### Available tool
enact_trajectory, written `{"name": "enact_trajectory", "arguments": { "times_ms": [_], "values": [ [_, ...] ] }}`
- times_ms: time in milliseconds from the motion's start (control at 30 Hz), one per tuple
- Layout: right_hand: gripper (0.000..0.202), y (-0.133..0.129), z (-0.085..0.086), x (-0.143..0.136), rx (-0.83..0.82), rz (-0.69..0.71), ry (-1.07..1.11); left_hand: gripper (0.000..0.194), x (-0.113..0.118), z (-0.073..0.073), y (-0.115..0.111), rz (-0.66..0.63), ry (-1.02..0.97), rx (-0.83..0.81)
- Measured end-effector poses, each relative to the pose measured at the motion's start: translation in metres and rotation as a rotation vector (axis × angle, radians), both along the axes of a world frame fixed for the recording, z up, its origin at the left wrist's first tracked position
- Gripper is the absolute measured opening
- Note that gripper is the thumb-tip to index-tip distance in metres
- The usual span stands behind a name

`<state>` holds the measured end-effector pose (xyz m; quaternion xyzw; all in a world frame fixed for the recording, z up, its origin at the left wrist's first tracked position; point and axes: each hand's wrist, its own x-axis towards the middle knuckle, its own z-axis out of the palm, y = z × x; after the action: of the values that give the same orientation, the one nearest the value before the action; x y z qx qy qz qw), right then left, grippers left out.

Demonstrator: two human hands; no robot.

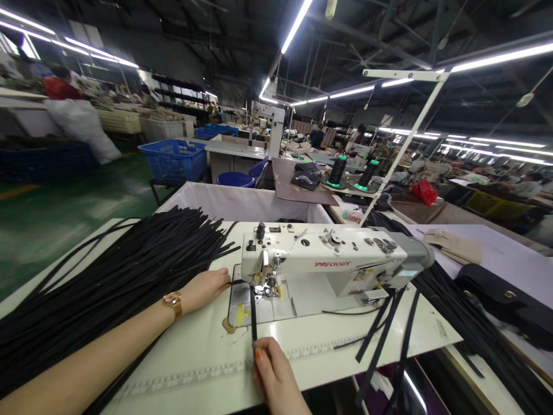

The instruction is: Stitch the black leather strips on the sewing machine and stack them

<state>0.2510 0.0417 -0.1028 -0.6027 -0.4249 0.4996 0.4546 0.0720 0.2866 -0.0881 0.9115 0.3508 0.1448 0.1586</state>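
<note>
Accessories and nails, left and right hands.
The left hand (211,286) is wearing a gold-toned watch (173,300) at the wrist, its round case joining a matching band; the left forearm (116,340) is showing bare. The right hand (276,372) is displaying orange polish (258,353) on its thumbnail.

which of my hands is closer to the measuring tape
Right. The right hand overlaps the measuring tape in view; the left hand is farther off, by the sewing machine.
</note>
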Motion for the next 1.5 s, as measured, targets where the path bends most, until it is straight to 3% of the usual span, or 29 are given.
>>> {"name": "enact_trajectory", "arguments": {
  "times_ms": [100,167,333,467,667,933,1267,1500],
  "values": [
    [0.028,0.033,0.006,-0.017,-0.156,0.012,0.466,0.027,-0.016,-0.004,-0.024,-0.029,0.030,-0.075],
    [0.022,0.058,0.008,-0.023,-0.231,-0.013,0.628,0.030,-0.019,-0.007,-0.033,-0.016,0.025,-0.100],
    [0.021,0.114,0.007,-0.023,-0.270,-0.017,0.693,0.030,-0.017,-0.009,-0.035,-0.002,-0.001,-0.135],
    [0.022,0.136,0.004,-0.020,-0.307,0.038,0.717,0.029,-0.017,-0.006,-0.034,-0.010,-0.007,-0.147],
    [0.024,0.145,0.003,-0.020,-0.338,0.073,0.724,0.030,-0.018,-0.005,-0.036,-0.005,0.020,-0.139],
    [0.015,0.137,0.001,-0.022,-0.292,-0.009,0.637,0.030,-0.014,-0.004,-0.043,-0.009,0.062,-0.063],
    [0.030,0.144,0.010,-0.016,-0.432,0.078,0.629,0.030,-0.011,0.008,-0.052,-0.011,0.137,0.045],
    [0.023,0.141,0.005,-0.017,-0.381,0.031,0.579,0.031,-0.011,0.008,-0.055,-0.034,0.160,0.072]
  ]
}}
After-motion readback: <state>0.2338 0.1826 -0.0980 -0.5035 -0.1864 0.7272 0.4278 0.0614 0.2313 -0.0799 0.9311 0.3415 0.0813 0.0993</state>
